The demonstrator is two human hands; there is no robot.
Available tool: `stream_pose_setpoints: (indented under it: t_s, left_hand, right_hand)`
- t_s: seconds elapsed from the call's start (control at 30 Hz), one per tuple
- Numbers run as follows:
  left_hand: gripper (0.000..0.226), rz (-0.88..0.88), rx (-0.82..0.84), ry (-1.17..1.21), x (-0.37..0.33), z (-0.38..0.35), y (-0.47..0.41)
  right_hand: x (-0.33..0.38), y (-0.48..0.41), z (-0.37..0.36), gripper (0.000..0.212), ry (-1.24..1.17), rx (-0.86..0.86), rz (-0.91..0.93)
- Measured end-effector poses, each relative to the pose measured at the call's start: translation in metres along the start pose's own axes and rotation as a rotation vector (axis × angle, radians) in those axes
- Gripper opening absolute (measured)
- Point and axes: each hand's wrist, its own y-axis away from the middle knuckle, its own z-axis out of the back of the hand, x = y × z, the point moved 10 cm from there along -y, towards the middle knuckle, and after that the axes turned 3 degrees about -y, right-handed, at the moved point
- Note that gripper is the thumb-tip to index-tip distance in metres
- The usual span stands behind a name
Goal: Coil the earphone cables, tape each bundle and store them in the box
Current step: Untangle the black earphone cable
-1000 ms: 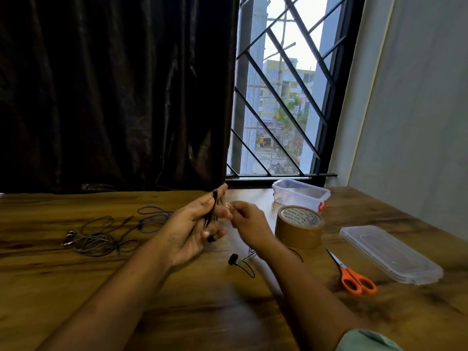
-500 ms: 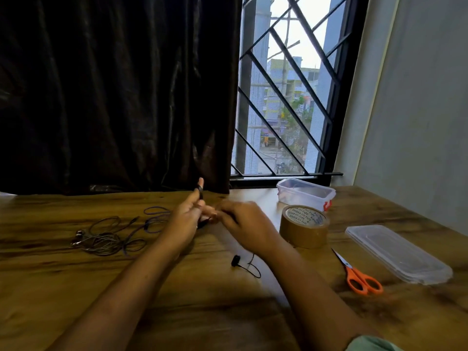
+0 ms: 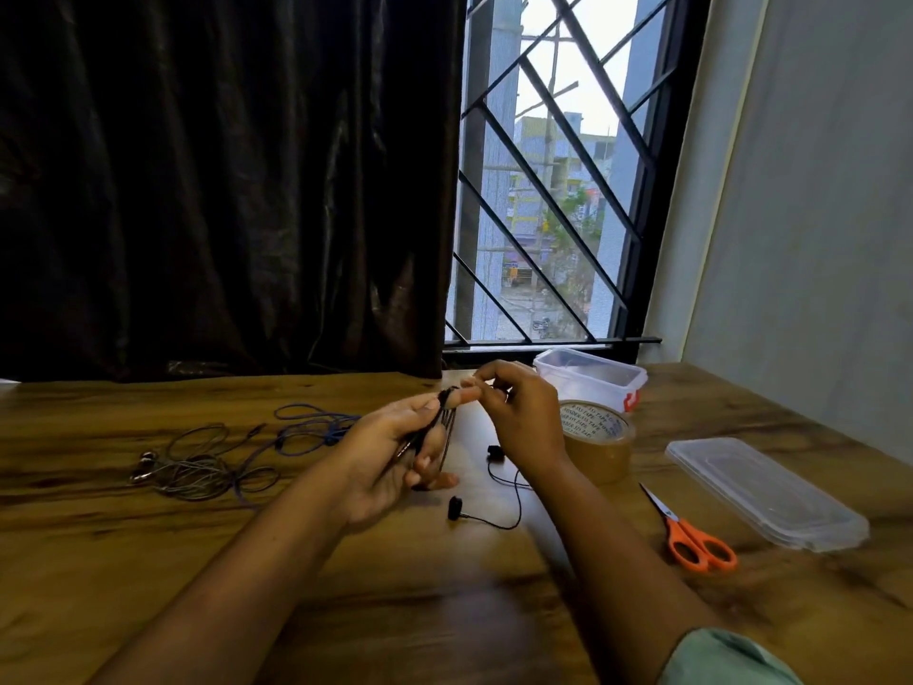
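The left hand (image 3: 390,457) holds a thin black earphone cable (image 3: 429,430) looped round its fingers, while the right hand (image 3: 523,417) pinches a strand at the left fingertips (both earbuds lie on the brown wooden worktop (image 3: 444,610)). The clear plastic box (image 3: 590,380) stands lidless behind a brown tape roll (image 3: 600,447).

Table (image 3: 148,561): cables (image 3: 207,467), tape (image 3: 600,442), scissors (image 3: 691,536), box (image 3: 590,380)
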Motion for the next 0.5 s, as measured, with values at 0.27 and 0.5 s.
stream_pose_setpoints:
  t_s: [0.27,0.5]
  left_hand:
    - [0.034,-0.248,-0.283,0.22,-0.024,0.037,-0.003]
    - [0.049,-0.352,-0.48,-0.085,-0.035,0.071,0.0]
  right_hand:
    - [0.01,0.028,-0.064,0.019,0.202,0.391,0.046]
    - [0.025,0.054,-0.11,0.015,0.253,0.717,0.095]
